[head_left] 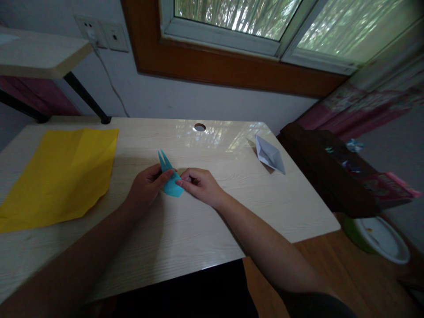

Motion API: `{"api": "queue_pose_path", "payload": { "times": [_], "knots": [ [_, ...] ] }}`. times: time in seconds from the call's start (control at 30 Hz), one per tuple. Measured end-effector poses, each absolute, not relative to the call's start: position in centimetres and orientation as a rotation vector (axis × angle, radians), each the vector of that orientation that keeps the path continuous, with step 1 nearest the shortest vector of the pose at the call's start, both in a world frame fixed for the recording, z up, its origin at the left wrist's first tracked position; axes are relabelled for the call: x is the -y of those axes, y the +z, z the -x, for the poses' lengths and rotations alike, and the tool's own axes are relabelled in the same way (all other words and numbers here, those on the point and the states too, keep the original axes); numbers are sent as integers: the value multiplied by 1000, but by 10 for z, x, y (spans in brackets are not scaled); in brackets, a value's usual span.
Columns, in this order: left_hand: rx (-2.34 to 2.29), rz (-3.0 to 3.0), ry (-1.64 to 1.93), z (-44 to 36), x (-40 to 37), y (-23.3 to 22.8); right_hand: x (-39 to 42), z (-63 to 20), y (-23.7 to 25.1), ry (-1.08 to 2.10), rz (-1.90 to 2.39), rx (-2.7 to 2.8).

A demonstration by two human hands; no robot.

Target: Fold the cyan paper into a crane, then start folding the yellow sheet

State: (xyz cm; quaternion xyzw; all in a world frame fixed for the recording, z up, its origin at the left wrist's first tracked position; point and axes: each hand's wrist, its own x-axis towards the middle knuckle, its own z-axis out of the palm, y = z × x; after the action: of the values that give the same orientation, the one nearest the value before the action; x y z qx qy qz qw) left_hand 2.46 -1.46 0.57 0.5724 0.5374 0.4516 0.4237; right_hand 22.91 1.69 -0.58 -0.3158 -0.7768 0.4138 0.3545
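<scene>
At the middle of the table (185, 229) the person pinches a small blue folded paper (170, 179) from both sides — the left hand (147, 185) closes its fingers on the nine o'clock edge, the right hand (202, 185) on the three o'clock edge, seemingly to steady it, its two points upward. A yellow sheet (59, 176) lies flat at nine o'clock; a white folded paper (270, 154) rests at two o'clock.

- A pale wood-grain bench (185, 229) stands against a white wall (185, 99); daylight glints on its far edge
- A window (265, 22) with a brown wooden surround sits above; greenery shows outside
- Two wall sockets (101, 33) at upper left; wooden floor (318, 260) at right
</scene>
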Motion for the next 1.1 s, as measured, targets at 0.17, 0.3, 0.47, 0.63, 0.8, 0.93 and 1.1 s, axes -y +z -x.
{"api": "queue_pose_path", "payload": {
  "times": [0.17, 0.3, 0.47, 0.63, 0.8, 0.93, 1.1],
  "knots": [
    [-1349, -1434, 1124, -24, 14, 5, -16, -229, -4, 1095, 846, 1998],
    [-1340, -1440, 1127, -24, 14, 5, -16, -230, -5, 1098, 848, 1993],
    [-1348, -1440, 1114, -24, 14, 5, -17, -230, -7, 1076, 844, 1999],
    [-1327, -1426, 1117, -24, 14, 4, -17, -230, -6, 1092, 850, 1998],
    [-1352, -1433, 1116, -25, 14, 6, -17, -230, -6, 1087, 842, 2010],
    [-1365, -1436, 1123, -25, 15, 7, -17, -230, -6, 1094, 845, 2002],
    [-1371, -1474, 1106, -24, 14, 5, -17, -230, -6, 1070, 873, 1965]
  ]
}}
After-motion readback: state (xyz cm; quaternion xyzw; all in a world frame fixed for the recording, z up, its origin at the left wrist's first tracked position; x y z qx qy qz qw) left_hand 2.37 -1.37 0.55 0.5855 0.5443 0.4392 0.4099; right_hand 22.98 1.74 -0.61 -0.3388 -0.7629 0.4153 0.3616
